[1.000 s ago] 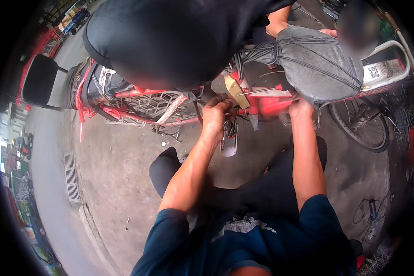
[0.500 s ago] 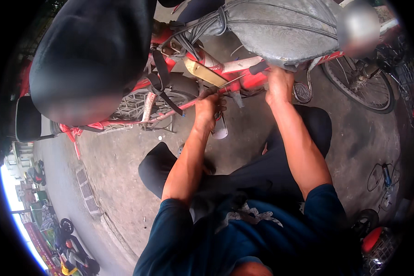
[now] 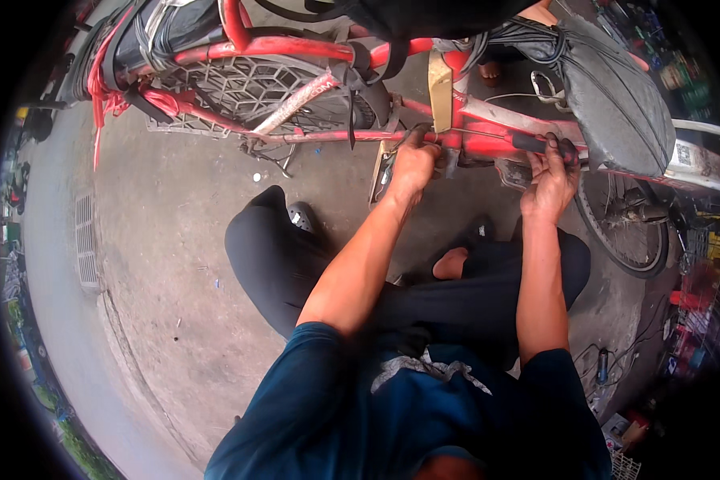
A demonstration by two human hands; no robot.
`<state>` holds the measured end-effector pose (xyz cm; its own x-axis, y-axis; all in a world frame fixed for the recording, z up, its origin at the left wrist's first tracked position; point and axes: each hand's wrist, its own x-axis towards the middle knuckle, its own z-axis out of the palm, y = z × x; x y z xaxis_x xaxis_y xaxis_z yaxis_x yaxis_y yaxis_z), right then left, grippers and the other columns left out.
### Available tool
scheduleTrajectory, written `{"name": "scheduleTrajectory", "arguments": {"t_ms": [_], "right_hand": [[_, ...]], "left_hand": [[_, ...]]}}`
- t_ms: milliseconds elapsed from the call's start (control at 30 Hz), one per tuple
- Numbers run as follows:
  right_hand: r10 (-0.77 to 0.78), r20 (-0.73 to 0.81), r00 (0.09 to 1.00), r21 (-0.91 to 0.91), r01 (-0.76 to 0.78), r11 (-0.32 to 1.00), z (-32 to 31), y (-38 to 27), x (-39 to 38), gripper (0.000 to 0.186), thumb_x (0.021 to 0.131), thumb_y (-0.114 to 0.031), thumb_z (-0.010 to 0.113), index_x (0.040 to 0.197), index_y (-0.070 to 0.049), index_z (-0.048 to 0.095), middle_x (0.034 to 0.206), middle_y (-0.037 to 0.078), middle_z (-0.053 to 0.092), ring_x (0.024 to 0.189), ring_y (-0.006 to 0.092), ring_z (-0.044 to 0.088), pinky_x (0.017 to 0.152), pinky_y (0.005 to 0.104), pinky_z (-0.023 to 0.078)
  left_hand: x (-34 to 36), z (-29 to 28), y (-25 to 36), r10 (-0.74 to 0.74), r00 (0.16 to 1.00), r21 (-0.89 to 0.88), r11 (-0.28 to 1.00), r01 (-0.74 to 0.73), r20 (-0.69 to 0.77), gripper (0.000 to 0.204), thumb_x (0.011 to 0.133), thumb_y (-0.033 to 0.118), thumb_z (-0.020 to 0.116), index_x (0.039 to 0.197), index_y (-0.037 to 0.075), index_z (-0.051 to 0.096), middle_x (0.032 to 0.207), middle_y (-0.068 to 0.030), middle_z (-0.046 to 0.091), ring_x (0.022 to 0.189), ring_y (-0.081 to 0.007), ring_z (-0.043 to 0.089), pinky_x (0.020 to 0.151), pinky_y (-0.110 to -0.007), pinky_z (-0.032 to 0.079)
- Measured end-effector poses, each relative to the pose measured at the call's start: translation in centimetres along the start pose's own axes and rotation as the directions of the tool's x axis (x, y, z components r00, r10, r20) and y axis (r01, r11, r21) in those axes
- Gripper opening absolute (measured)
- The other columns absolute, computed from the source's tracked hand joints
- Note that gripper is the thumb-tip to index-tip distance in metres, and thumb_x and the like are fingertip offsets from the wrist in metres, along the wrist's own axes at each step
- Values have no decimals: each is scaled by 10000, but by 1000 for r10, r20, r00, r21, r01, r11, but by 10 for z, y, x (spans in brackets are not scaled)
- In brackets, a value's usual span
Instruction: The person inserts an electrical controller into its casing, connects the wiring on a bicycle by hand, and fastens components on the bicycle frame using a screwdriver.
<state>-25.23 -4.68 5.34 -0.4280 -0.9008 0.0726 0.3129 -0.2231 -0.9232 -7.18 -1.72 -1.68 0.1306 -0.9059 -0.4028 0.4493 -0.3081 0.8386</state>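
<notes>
A red electric bike or bicycle frame (image 3: 312, 50) stretches across the top of the view. In my right hand (image 3: 550, 180), closed around its handle, is a screwdriver (image 3: 528, 143) with a dark and red grip. Its long thin shaft points left along the red tube, toward a tan-yellow panel (image 3: 439, 90). My left hand (image 3: 414, 166) is closed at the lower frame tube, just below that panel; what its fingers hold is hidden. A pedal (image 3: 514, 174) sits left of my right hand, under the frame.
A grey cover (image 3: 620, 104) tied with cords lies over the bike's right part, above a wheel (image 3: 624, 228). The rear wheel (image 3: 272, 88) has a mesh guard. Another person's foot (image 3: 490, 74) shows behind the bike. A drain grate (image 3: 86, 240) lies at left.
The view has shifted, so the bike's rear wheel shows more fully. The dark shape covering the upper left has moved up and right. My right hand's grip on the screwdriver now shows clearly.
</notes>
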Motion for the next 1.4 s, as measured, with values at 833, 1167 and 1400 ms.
{"name": "scheduleTrajectory", "arguments": {"t_ms": [833, 1167, 1400], "right_hand": [[-28, -78, 997, 19, 30, 999, -6, 9, -4, 371, 832, -79, 685, 1150, -84, 492, 1015, 42, 597, 930, 172, 598, 781, 390, 516], [-22, -98, 995, 49, 26, 998, 0, 10, -7, 321, 839, -51, 670, 1118, -83, 513, 1015, 35, 581, 920, 160, 582, 773, 402, 519], [169, -45, 985, 100, -163, 981, -1, 7, 5, 262, 851, -76, 680, 1069, -110, 538, 1005, 21, 585, 949, 170, 568, 828, 399, 501]], "left_hand": [[5, -11, -6, 46, 991, -57, 998, -40, 122, 453, 876, 63, 470, 1324, -1, 441, 963, -120, 656, 760, -184, 635, 640, -306, 518], [11, -10, -8, 41, 990, -120, 992, -25, 132, 491, 888, 57, 480, 1367, -15, 396, 942, -110, 649, 741, -178, 627, 618, -289, 514], [16, -14, -9, 15, 990, -195, 981, 13, 140, 423, 893, 57, 474, 1308, -19, 438, 929, -121, 652, 745, -199, 642, 633, -313, 533]]}}
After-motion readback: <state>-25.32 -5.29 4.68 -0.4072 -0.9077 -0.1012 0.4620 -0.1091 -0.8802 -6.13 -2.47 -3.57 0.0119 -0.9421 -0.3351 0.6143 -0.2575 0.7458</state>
